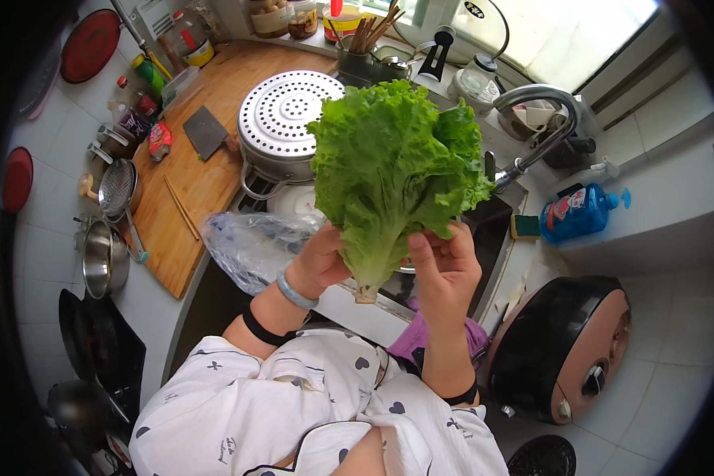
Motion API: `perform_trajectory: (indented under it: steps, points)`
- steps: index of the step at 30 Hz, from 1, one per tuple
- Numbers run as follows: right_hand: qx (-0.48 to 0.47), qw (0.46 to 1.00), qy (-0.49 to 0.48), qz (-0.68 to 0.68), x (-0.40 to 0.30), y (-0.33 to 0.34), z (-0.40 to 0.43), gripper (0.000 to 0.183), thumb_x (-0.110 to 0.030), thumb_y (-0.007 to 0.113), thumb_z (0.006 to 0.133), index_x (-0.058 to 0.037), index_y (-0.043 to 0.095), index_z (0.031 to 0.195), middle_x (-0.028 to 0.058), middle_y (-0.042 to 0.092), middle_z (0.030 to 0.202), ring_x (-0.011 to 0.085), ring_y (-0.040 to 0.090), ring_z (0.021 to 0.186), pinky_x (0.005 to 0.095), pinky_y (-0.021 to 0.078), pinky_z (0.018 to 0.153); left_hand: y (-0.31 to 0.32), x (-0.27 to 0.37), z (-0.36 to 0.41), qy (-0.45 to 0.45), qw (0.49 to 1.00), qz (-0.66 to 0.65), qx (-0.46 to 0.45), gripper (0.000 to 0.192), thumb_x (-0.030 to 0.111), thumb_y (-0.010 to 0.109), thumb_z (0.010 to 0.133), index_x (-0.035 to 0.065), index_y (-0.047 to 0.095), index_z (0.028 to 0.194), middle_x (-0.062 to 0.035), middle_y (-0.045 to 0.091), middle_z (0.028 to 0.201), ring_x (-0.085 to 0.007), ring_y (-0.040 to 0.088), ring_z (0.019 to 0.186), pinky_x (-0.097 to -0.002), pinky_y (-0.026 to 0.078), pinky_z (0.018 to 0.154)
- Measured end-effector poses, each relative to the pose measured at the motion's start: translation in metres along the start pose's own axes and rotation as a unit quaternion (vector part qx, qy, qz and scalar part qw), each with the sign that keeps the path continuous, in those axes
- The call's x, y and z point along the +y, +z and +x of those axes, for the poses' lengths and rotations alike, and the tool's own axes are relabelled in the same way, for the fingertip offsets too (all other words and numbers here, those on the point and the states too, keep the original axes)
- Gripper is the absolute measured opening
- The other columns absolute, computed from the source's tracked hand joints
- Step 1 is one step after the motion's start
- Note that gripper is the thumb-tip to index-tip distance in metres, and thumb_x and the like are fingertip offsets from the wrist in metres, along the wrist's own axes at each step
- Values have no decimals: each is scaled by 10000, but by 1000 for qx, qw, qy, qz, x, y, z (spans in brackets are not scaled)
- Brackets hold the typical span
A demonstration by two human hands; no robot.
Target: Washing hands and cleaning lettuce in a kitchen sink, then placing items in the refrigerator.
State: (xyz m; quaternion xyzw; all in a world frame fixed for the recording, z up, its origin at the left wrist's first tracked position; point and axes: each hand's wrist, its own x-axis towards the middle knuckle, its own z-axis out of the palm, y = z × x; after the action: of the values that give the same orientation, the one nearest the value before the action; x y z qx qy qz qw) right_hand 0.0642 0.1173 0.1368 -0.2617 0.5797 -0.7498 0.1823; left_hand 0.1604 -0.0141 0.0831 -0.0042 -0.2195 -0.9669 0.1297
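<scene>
A head of green leaf lettuce [387, 160] is held up before me, its leaves pointing away and its cut stem end towards me. My left hand [324, 256] grips it low on the left side, with the fingers partly hidden behind the leaves. On the right, my right hand [443, 256] pinches the edge of an outer leaf between thumb and fingers. Below the lettuce lies the sink [488, 238], mostly covered from sight. A crumpled clear plastic bag [256, 244] lies beside my left forearm.
A perforated aluminium steamer pot [285, 119] stands behind the lettuce. On the wooden board [160, 238] lie a cleaver [205, 132] and chopsticks [181, 205]. The curved faucet [547, 95], a sponge [525, 226], a blue soap bottle [577, 213] and a black-and-pink appliance [559, 351] are at right.
</scene>
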Motion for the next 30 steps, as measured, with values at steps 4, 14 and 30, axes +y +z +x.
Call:
perform_trajectory:
  steps: [4, 14, 30]
  points:
    - [12, 990, -42, -135, 3, 8, 2, 271, -42, 748, 781, 45, 596, 988, 64, 511, 1005, 110, 542, 871, 226, 479, 653, 8, -2, 2, 45, 991, 119, 47, 601, -50, 609, 760, -6, 410, 1326, -141, 548, 1244, -216, 579, 1104, -329, 504, 886]
    - [-1, 983, 113, 144, 4, 3, 5, 411, 87, 710, 748, 2, 536, 1110, 53, 556, 1043, 148, 571, 942, 262, 498, 761, 15, 0, -1, 31, 981, 177, 68, 587, -114, 648, 709, -11, 467, 1259, -104, 590, 1141, -189, 602, 1010, -307, 512, 828]
    - [-186, 970, 24, 158, 20, -43, -10, 340, -270, 658, 850, 36, 608, 990, 162, 601, 997, 228, 591, 945, 321, 473, 843, 15, -3, -1, 64, 915, 388, 87, 469, -44, 689, 755, -9, 542, 1199, -52, 625, 1094, -116, 572, 971, -282, 469, 849]
